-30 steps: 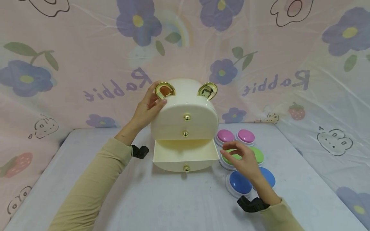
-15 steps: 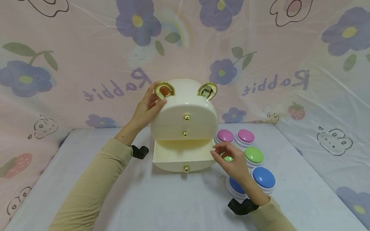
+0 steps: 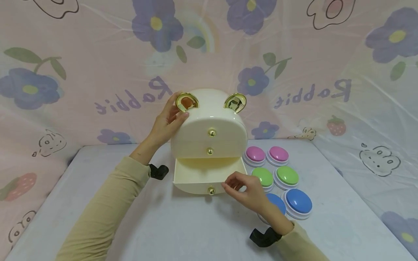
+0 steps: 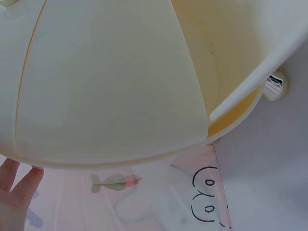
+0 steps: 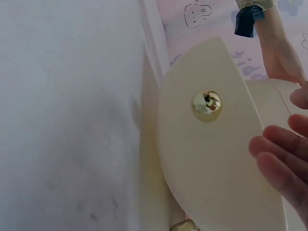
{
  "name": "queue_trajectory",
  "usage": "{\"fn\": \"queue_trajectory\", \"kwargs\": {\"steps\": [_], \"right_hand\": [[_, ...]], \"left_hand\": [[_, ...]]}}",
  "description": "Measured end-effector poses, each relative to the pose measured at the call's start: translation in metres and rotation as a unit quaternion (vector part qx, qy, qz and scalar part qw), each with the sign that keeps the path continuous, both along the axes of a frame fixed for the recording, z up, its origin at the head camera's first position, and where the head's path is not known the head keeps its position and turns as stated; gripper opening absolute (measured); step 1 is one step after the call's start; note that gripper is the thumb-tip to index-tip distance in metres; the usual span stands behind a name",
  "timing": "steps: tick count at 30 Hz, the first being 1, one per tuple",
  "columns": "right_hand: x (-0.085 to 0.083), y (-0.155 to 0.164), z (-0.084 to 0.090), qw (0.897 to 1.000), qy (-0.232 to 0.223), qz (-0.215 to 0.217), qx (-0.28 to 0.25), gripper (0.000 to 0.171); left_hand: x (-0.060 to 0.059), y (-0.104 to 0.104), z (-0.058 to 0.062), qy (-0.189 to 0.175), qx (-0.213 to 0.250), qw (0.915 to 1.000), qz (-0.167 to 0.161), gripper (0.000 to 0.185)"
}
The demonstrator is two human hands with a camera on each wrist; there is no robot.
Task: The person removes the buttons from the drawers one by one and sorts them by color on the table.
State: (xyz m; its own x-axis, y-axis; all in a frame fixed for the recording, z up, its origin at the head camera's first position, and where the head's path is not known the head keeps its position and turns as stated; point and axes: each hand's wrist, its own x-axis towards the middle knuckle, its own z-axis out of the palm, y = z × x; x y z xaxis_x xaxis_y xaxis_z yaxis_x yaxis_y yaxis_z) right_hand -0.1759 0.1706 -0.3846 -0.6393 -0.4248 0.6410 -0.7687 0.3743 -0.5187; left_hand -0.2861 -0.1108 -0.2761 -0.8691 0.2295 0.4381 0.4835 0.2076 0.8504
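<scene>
A cream-white mini drawer cabinet (image 3: 209, 125) with gold-rimmed ears stands on the table. Its lowest drawer (image 3: 192, 187) is pulled out, and a round gold knob (image 3: 211, 191) sits on its front. My left hand (image 3: 168, 125) grips the cabinet's upper left side by the ear, thumb toward the front; fingertips (image 4: 31, 175) of it meet the cabinet's edge in the left wrist view. My right hand (image 3: 246, 190) hovers at the right end of the drawer's front with fingers loosely bent and nothing held. In the right wrist view its fingers (image 5: 279, 168) overlap the drawer's top edge.
Several round push buttons stand in pairs right of the cabinet: pink (image 3: 255, 154), green (image 3: 287, 175) and blue (image 3: 298, 201), on white bases. The right forearm partly covers one blue button. A patterned cloth (image 3: 209, 65) hangs behind the white table (image 3: 147, 224).
My right hand has moved left and down from over the buttons to the open drawer's front. The left hand, the cabinet and the drawer have stayed in place.
</scene>
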Motion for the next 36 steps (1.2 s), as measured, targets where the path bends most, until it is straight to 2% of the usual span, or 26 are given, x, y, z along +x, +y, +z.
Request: {"fn": "queue_trajectory", "kwargs": {"steps": [4, 6, 12, 19, 25, 30, 36], "right_hand": [[0.001, -0.004, -0.003, 1.000, -0.004, 0.017, 0.018, 0.015], [0.001, -0.005, -0.004, 0.999, -0.011, 0.020, 0.024, 0.014], [0.004, -0.011, -0.006, 0.997, -0.049, 0.005, 0.059, 0.012], [0.007, -0.017, -0.010, 0.992, -0.062, -0.014, 0.104, 0.015], [0.007, -0.021, -0.016, 0.993, -0.064, 0.002, 0.104, 0.018], [0.007, -0.024, -0.017, 0.992, -0.082, -0.009, 0.095, 0.018], [0.007, -0.029, -0.022, 0.995, -0.091, -0.024, 0.042, 0.018]], "left_hand": [[0.012, 0.003, 0.011, -0.010, -0.002, 0.9999, -0.003, 0.066], [0.013, 0.003, 0.011, -0.013, -0.001, 0.9999, -0.003, 0.066], [-0.003, 0.000, -0.003, -0.007, -0.002, 1.0000, 0.003, 0.066], [-0.007, -0.001, -0.007, 0.010, 0.000, 1.0000, -0.001, 0.064], [-0.007, -0.001, -0.007, 0.009, 0.003, 1.0000, 0.000, 0.065], [-0.008, -0.001, -0.007, 0.008, 0.002, 1.0000, 0.002, 0.065], [-0.008, -0.001, -0.008, 0.009, 0.001, 1.0000, 0.003, 0.065]]}}
